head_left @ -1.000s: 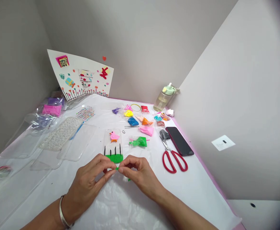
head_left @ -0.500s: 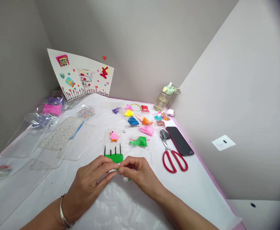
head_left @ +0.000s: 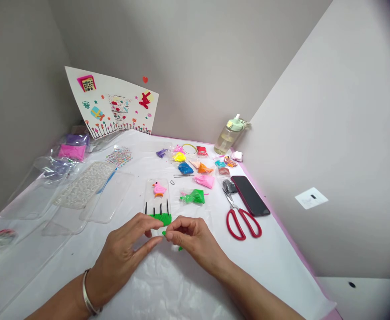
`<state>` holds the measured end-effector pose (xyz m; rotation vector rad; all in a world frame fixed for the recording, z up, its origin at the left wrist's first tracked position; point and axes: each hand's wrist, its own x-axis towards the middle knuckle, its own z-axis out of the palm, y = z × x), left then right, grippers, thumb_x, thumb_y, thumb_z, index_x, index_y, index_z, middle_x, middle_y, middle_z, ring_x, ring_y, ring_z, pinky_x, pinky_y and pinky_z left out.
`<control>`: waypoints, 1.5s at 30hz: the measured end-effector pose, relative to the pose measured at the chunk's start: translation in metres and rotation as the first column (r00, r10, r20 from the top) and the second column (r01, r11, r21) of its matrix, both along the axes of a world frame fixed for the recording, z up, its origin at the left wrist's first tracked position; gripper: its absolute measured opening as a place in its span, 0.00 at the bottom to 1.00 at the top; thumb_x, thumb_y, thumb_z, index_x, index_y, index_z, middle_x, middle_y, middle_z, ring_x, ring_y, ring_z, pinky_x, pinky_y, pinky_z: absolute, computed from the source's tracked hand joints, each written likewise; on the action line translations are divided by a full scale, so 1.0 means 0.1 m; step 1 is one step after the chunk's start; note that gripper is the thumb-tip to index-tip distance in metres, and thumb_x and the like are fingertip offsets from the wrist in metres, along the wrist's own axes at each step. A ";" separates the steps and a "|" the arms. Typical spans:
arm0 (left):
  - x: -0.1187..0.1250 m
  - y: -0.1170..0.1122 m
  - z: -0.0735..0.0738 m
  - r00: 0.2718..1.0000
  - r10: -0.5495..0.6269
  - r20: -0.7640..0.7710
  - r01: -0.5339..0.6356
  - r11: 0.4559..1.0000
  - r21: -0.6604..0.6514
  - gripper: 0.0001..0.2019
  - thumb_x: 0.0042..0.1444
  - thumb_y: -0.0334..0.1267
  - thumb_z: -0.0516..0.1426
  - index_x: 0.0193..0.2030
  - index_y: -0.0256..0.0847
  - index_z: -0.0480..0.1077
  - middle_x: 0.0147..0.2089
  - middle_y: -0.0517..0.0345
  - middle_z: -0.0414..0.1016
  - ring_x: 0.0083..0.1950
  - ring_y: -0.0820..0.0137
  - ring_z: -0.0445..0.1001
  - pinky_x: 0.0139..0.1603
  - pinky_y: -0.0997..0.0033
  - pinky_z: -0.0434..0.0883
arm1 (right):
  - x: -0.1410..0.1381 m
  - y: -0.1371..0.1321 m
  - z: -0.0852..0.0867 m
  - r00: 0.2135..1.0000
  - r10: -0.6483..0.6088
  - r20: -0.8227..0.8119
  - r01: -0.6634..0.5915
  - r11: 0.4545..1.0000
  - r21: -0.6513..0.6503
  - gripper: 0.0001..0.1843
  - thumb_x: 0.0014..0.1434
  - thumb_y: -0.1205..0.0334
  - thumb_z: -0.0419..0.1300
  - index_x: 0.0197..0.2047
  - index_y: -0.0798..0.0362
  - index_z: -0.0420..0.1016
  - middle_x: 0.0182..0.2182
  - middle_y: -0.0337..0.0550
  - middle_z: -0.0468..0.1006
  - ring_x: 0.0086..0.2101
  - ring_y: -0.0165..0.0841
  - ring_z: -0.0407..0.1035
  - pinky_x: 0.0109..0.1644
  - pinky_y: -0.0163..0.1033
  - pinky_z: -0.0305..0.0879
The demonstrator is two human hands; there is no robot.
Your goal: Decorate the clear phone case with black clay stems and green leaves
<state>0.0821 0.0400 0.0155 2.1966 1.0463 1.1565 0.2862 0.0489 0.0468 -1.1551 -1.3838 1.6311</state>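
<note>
Along the left side of the white plastic sheet [head_left: 45, 271] spread over the table, empty transparent phone cases [head_left: 110, 198] are laid out, and a textured transparent case [head_left: 85, 184] is placed partly over them. Behind these, a pink clay packet [head_left: 72, 152], a purple clay packet [head_left: 77, 139] and a sheet of rhinestones [head_left: 119, 156] are set down. A paper card decorated with cut-out shapes [head_left: 111, 103] is propped against the wall corner.

The left hand [head_left: 121, 253], with a silver bangle [head_left: 87, 298] worn at its wrist, is held narrowly open, its thumb and fingers apart; nothing can be seen held in it. A small bit of green clay [head_left: 164, 233] is shown at the pinched fingertips of the right hand [head_left: 195, 240], just beside the left hand's thumb. Directly above the hands, a transparent phone case [head_left: 157, 198] is laid flat, bearing a pink clay bird [head_left: 159, 190], black clay stalks [head_left: 157, 208] and a green clay strip [head_left: 161, 218].

Farther right, assorted clay packets [head_left: 195, 169] are scattered below a water bottle [head_left: 226, 140]. Red-handled scissors [head_left: 243, 224] are placed just below a black smartphone [head_left: 250, 195].
</note>
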 end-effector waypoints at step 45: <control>0.03 -0.01 0.02 1.000 -0.027 0.009 0.027 0.998 -0.053 0.05 0.66 0.31 0.56 0.44 0.45 0.70 0.39 0.60 0.73 0.40 0.70 0.75 0.40 0.73 0.72 | -0.04 -0.05 0.01 0.985 -0.063 0.161 0.038 0.987 0.154 0.03 0.57 0.63 0.66 0.31 0.50 0.81 0.30 0.37 0.75 0.34 0.32 0.67 0.39 0.36 0.61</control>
